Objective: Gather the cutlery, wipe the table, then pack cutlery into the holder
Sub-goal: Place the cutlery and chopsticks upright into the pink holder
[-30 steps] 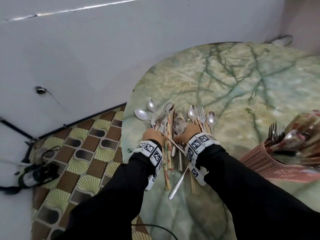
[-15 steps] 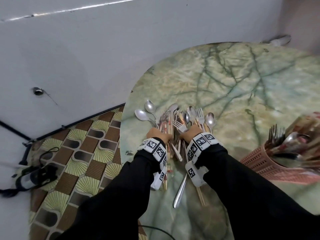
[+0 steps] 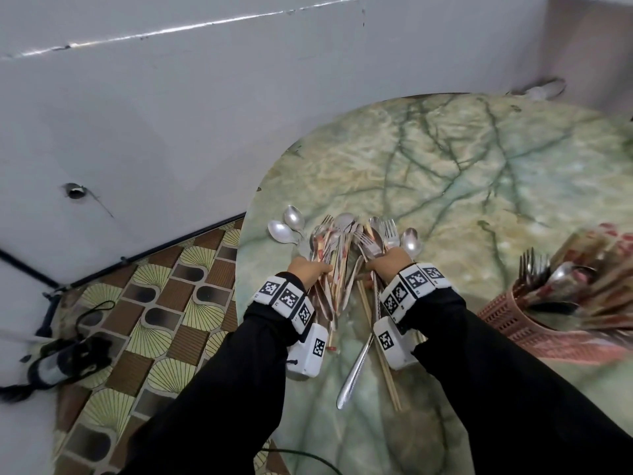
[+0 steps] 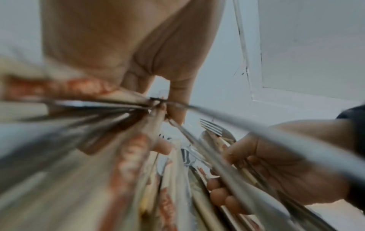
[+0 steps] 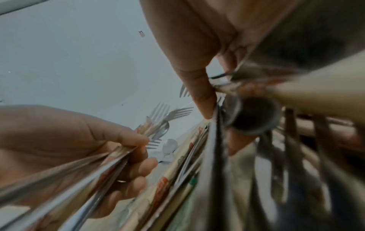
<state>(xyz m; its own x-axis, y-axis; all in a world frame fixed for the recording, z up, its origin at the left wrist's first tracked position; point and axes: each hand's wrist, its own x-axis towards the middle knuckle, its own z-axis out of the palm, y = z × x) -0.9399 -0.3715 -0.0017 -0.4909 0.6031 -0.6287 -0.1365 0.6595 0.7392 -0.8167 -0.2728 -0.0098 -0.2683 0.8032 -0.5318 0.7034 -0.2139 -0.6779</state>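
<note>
A heap of cutlery (image 3: 342, 255), with steel spoons, forks and paper-wrapped chopsticks, lies near the left edge of the green marble table (image 3: 479, 186). My left hand (image 3: 308, 269) grips the left half of the bundle; in the left wrist view my left hand (image 4: 138, 65) curls its thumb and fingers round the handles. My right hand (image 3: 390, 264) grips the right half, and my right hand (image 5: 197, 62) has its thumb pressed on the handles. Two spoons (image 3: 286, 224) lie loose at the far left. A long steel handle (image 3: 354, 375) and chopsticks (image 3: 388, 378) stick out toward me.
A pink perforated holder (image 3: 534, 320), filled with forks, spoons and chopsticks, stands at the right. The table's left edge drops to a patterned floor (image 3: 144, 320), where a dark object with straps (image 3: 58, 358) lies. White walls stand behind.
Both hands have drawn the cutlery closer together into a tighter bundle and raised its far ends slightly. The head view shifted a little.
</note>
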